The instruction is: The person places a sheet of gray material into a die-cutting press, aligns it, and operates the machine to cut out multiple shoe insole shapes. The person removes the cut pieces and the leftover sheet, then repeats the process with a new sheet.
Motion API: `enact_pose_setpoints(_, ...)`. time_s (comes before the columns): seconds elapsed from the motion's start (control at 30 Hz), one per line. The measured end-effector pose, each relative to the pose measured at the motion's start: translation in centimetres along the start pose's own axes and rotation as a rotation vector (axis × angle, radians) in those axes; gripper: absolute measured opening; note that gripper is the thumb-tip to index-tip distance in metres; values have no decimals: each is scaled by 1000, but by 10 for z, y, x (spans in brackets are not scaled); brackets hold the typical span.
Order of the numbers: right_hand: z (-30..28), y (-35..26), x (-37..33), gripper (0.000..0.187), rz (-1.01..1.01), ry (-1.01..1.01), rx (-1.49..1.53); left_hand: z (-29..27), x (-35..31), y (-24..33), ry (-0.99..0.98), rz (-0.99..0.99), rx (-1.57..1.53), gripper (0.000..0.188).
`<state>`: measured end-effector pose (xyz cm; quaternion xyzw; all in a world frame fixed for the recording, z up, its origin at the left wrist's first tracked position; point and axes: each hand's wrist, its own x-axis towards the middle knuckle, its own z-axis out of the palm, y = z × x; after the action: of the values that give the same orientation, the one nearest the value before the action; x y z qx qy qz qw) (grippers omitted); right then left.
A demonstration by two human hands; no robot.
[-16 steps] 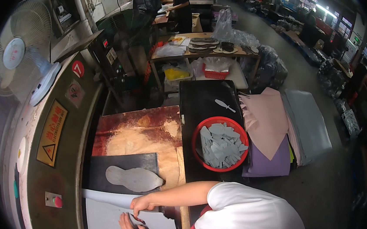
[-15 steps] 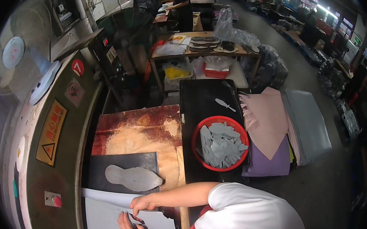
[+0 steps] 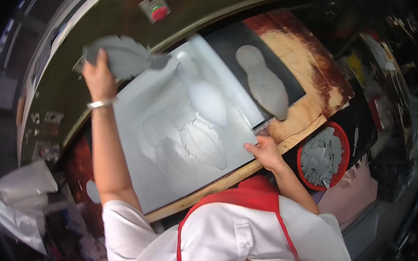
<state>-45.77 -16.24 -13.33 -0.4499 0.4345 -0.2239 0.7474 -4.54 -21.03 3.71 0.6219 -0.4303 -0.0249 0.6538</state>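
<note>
Raised at the far left, my left hand grips a jagged-edged grey sheet piece, somewhat blurred by motion. A large grey sheet lies before me, with curved sole-like outlines marked or cut in it and a paler sole-shaped patch. At the sheet's near right corner, my right hand holds its edge, thumb on top and the other fingers partly hidden. Beyond the sheet's right edge rests a grey-brown sole-shaped plate on a black board.
The green machine body with a red button borders the far side. A wooden strip runs along the near edge. To the right stands a red basin of grey scraps. Clear plastic bags are at left.
The view has turned and now looks down over the sheet. My hands, close together at the sheet before, are far apart; the left has lifted the jagged piece up and away.
</note>
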Motion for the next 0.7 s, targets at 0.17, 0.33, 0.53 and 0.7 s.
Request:
enact_pose_setpoints(0.17, 30, 15, -12, 30, 56, 34, 446, -36, -13, 48, -234, 205, 23, 20)
enact_pose_setpoints(0.33, 44, 17, -26, 45, 19, -97, 743, 11, -202, 29, -734, 320, 409, 67)
enact_pose_setpoints(0.53, 76, 30, -39, 48, 51, -45, 975, -8, -267, -7, -1020, 153, 75, 64)
enact_pose_setpoints(0.7, 103, 35, -30, 45, -75, -33, 917, -9, -249, -21, -995, 425, 143, 54)
